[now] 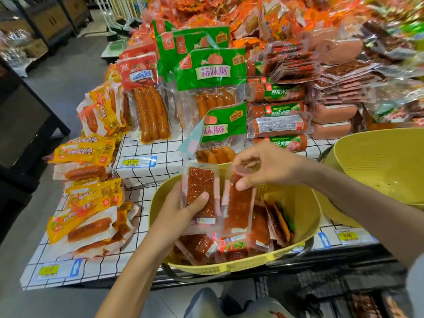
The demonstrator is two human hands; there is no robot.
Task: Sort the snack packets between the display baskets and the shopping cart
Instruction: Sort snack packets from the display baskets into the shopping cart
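Observation:
A yellow display basket [305, 216] at the front of the stand holds several clear packets of red-brown snack strips. My left hand [181, 210] grips one such packet [200, 187] upright over the basket, thumb across its front. My right hand [263, 166] pinches the top of a second red-brown packet [238, 212] right beside the first. A green garlic-sausage packet [218, 131] leans in the back of the same basket. The black wire shopping cart [321, 288] shows at the bottom right, below the stand.
A second yellow basket [378, 161] stands to the right. The gridded white display [149, 168] carries upright red and green sausage packs, yellow sausage packs [87, 152] at left, and stacked ham rolls [280, 127] behind. Dark shelving lines the aisle at left.

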